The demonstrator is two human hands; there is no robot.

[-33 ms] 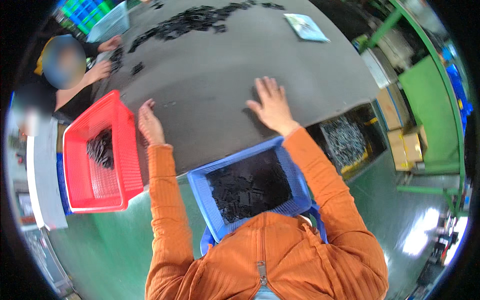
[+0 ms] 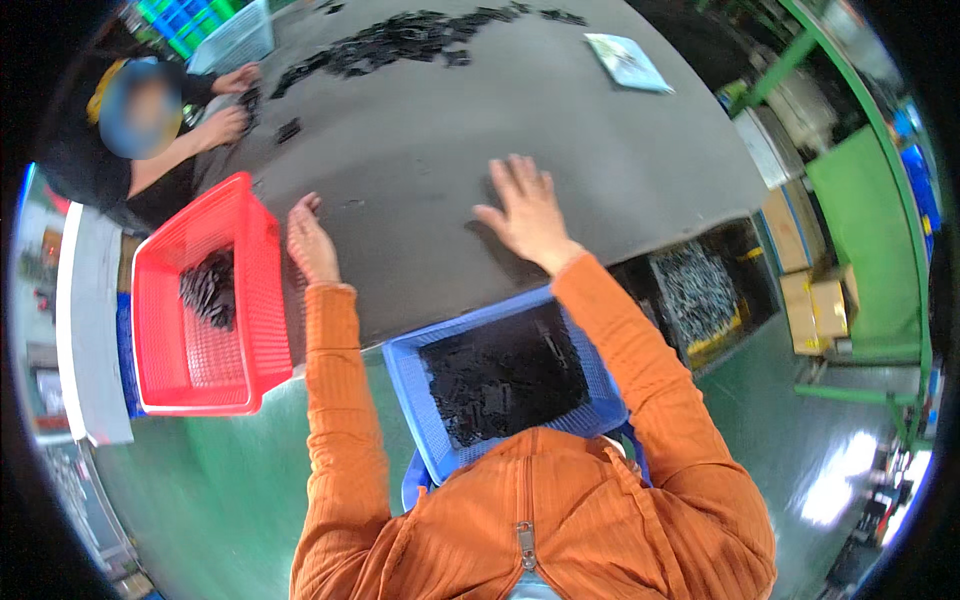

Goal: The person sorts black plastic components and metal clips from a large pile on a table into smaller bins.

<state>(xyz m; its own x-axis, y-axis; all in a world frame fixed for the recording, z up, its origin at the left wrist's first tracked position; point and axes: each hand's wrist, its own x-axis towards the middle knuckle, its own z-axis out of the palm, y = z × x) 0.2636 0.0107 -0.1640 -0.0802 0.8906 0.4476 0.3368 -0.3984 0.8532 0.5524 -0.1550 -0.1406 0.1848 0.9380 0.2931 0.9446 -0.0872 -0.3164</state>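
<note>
Palm down over the grey table (image 2: 420, 180), my right hand (image 2: 527, 215) is open with its fingers spread, and I see nothing in it. My left hand (image 2: 314, 242) is at the table's near left part, beside the red basket (image 2: 262, 330). Its fingers are stretched out with the palm turned inward, and no object shows in it. Between my forearms, against my body, sits a blue basket (image 2: 408, 395) holding many flat black pieces (image 2: 500, 375). A bunch of black strips (image 2: 210, 288) lies in the red basket.
A long pile of black pieces (image 2: 400, 45) stretches across the table's far side. A pale blue packet (image 2: 630, 62) lies far right. Another person's hands (image 2: 225, 125) handle black pieces at the far left. A bin of small grey parts (image 2: 695, 290) and cardboard boxes (image 2: 815, 310) stand at the right.
My right hand has shifted a little to the left over the table, closer to my left hand. The whole view has moved slightly. Nothing has been picked up or put down by my hands.
</note>
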